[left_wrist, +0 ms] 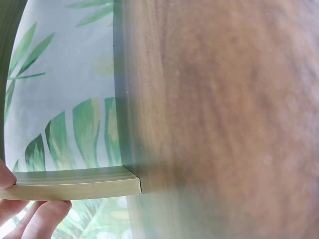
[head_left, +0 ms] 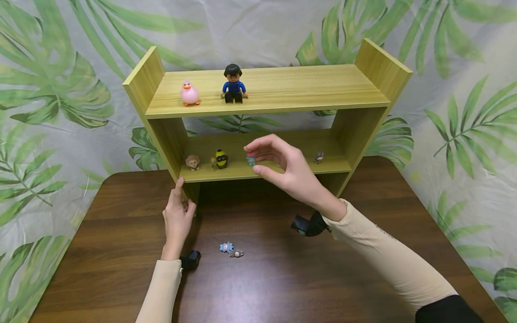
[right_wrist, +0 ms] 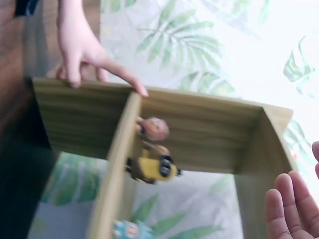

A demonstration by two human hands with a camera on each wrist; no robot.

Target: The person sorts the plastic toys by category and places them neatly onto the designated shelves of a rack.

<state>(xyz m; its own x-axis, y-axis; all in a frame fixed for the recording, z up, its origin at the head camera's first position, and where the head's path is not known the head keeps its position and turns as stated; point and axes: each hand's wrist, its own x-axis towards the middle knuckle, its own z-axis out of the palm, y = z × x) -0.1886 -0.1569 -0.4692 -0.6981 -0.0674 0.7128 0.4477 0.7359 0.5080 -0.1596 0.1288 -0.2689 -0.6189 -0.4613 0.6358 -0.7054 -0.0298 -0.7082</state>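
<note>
My left hand (head_left: 176, 220) grips the left side panel of a wooden shelf (head_left: 282, 85), thumb inside and fingers outside; the left wrist view shows the panel edge (left_wrist: 75, 190) between them. In the head view, my right hand (head_left: 296, 172) is curved in front of the middle board, beside a small blue figurine (head_left: 251, 161). From the right wrist view, this blue figurine (right_wrist: 132, 230) stands on the board, apart from my right fingers (right_wrist: 294, 204). Left of it are a yellow figurine with black goggles (head_left: 221, 159) and a brown, maned figurine (head_left: 192, 162).
A grey figurine (head_left: 319, 157) stands at the middle board's right end. A pink duck (head_left: 189, 93) and a black-haired doll (head_left: 234, 85) sit on the top board. On the brown table (head_left: 262, 291) lie another blue figurine (head_left: 226, 246) and a grey one (head_left: 236, 254).
</note>
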